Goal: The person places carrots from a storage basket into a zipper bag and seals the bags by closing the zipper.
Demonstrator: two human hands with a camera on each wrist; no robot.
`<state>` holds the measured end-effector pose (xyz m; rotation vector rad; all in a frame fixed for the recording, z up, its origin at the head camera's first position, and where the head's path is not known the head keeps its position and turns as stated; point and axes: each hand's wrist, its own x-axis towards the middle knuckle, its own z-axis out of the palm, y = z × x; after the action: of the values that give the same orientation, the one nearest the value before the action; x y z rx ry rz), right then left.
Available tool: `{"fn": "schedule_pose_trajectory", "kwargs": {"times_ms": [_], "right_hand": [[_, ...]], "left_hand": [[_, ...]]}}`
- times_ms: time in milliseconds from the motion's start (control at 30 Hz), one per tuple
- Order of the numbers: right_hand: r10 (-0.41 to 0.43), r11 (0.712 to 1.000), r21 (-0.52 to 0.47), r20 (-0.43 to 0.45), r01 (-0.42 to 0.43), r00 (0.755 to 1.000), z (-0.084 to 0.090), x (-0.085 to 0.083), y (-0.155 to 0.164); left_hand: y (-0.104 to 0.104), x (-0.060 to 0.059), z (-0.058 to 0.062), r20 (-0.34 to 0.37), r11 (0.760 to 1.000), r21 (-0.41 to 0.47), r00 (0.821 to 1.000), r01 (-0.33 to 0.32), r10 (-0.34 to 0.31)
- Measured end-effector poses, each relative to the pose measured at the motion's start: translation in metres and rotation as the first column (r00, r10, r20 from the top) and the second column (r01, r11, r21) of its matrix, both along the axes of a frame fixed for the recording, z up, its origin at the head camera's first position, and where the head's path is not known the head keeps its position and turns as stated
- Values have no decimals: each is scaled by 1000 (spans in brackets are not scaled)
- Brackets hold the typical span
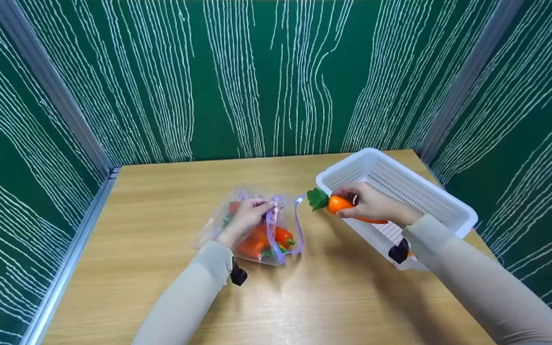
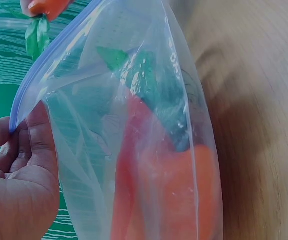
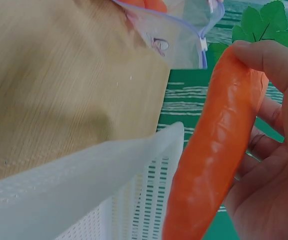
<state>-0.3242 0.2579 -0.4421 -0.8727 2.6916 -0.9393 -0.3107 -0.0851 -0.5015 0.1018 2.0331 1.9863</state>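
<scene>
Near us, our left hand (image 1: pixel 245 221) pinches the zip bag (image 1: pixel 257 230) of carrots open on the table (image 1: pixel 161 268) — our right hand (image 1: pixel 374 203) grips one carrot (image 1: pixel 340 204) at the white basket's (image 1: pixel 443 206) left rim. Probably next: lower it in, then let go.

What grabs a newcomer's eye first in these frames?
The bright orange toy carrot with green leaves, gripped by the right hand over the near-left corner of the white plastic basket at the table's right. Next, the clear zip bag mid-table holding more orange toy vegetables, its opening pinched by the left hand.
</scene>
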Motion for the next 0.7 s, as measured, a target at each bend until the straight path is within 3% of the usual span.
{"fn": "schedule_pose_trajectory", "kwargs": {"times_ms": [367, 700], "right_hand": [[58, 995, -88, 17, -57, 998, -12, 4, -9], [97, 994, -58, 39, -95, 994, -20, 11, -15]], "left_hand": [[2, 0, -2, -15, 998, 66, 1000, 24, -23], [1, -2, -5, 2, 998, 59, 1000, 16, -16]]}}
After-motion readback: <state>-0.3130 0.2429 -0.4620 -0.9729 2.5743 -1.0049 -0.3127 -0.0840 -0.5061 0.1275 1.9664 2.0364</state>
